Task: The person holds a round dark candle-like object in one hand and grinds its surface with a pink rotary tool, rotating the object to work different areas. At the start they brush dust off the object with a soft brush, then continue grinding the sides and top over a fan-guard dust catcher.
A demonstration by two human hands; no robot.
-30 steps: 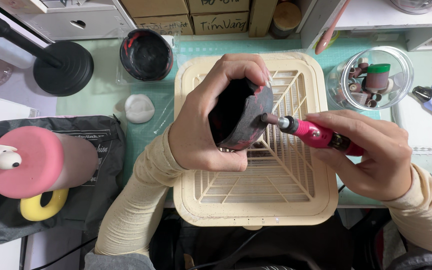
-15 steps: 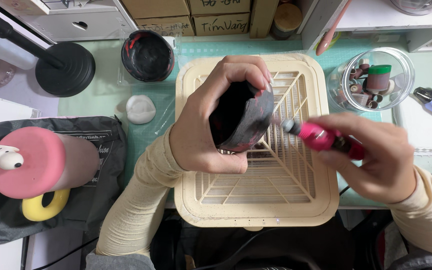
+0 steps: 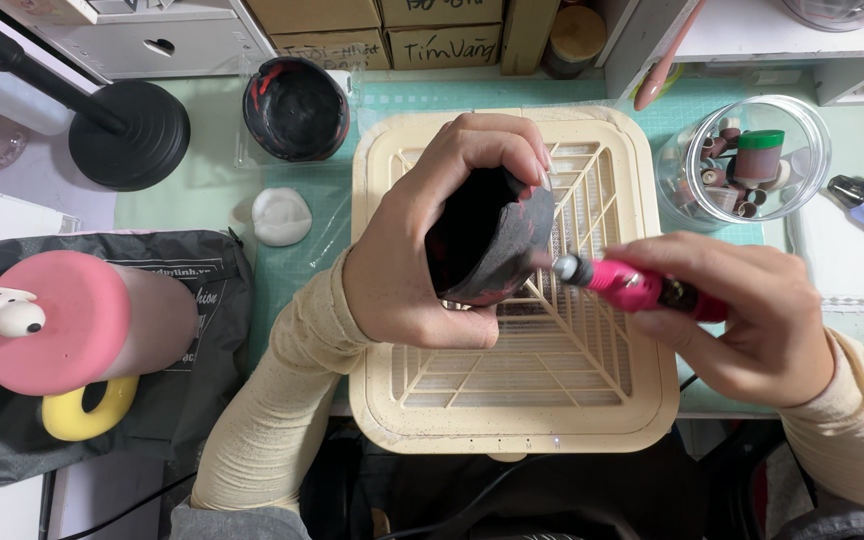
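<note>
My left hand [image 3: 422, 250] grips a dark, cup-shaped piece [image 3: 487, 240] with red smears, tilted on its side above a cream square grille tray [image 3: 512, 410]. My right hand [image 3: 742, 310] holds a pink pen-shaped rotary tool [image 3: 632, 285]. Its metal tip touches the outer right side of the dark piece. Both forearms wear cream sleeves.
A black bowl [image 3: 295, 108] with red marks and a white lump [image 3: 281, 216] lie left of the tray. A clear jar [image 3: 742, 160] of small bits stands at right. At left are a black round stand base [image 3: 130, 135] and a pink cylinder [image 3: 72, 320] on a dark bag [image 3: 202, 350]. Boxes line the back.
The pink tool's tip pulled slightly away from the dark piece, then returned to its outer side. My left hand keeps the piece in about the same place.
</note>
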